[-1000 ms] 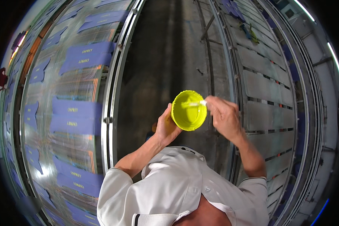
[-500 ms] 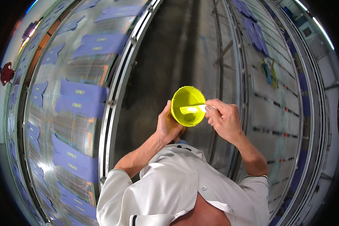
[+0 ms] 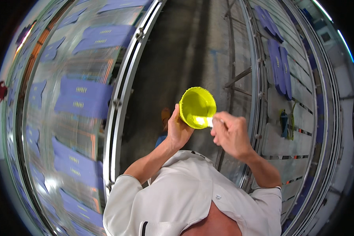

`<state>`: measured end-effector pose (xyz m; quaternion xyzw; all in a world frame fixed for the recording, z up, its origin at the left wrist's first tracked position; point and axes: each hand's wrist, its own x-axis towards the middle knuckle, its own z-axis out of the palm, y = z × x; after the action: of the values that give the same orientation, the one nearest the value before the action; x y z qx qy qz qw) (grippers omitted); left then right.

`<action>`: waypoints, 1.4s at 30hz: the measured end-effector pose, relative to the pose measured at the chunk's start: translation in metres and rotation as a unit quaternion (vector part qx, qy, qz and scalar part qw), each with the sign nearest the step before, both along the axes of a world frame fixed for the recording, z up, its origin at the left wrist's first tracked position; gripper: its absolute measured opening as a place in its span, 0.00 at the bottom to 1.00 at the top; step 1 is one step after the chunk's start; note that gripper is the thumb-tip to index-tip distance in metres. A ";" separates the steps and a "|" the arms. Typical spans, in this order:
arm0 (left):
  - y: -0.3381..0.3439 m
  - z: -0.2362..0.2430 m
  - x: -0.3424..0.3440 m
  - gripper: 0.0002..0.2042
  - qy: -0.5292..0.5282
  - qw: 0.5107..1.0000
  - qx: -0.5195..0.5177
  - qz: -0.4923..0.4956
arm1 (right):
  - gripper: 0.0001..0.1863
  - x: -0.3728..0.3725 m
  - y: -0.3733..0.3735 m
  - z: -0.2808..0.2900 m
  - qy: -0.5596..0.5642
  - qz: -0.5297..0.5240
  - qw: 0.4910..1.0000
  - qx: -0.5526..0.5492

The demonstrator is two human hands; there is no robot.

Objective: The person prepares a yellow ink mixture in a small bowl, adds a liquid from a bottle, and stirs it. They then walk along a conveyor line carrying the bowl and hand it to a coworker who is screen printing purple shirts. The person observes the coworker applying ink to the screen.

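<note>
The tub [image 3: 194, 103] is held up before the white shirt [image 3: 181, 181]. The left hand [image 3: 179, 131] curls around its side, thumb against the wall; the right hand [image 3: 233, 134] is closed on a white tool [image 3: 209, 122] at the rim. Past them, purple pieces [image 3: 82, 98] lie on both tables, the dark floor [image 3: 173, 51] between.
</note>
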<state>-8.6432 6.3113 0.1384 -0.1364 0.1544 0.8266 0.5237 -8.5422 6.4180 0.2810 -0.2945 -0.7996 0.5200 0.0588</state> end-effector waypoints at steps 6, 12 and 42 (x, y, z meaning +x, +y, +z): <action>0.103 0.019 -0.124 0.22 0.007 0.998 0.001 -0.060 | 0.02 -0.124 0.126 -0.002 0.079 0.037 0.929 0.361; 0.199 0.024 -0.229 0.22 -0.001 0.999 0.004 -0.036 | 0.03 -0.206 0.219 0.014 0.040 0.107 0.946 0.303; 0.772 0.039 -0.744 0.22 -0.033 0.990 0.037 -0.129 | 0.11 -0.723 0.827 0.052 0.073 0.345 0.852 0.387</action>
<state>-9.3874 7.0831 0.1772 -0.1229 0.1224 0.7525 0.6354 -9.2650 7.2448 0.3328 0.0861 -0.9799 0.1750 0.0429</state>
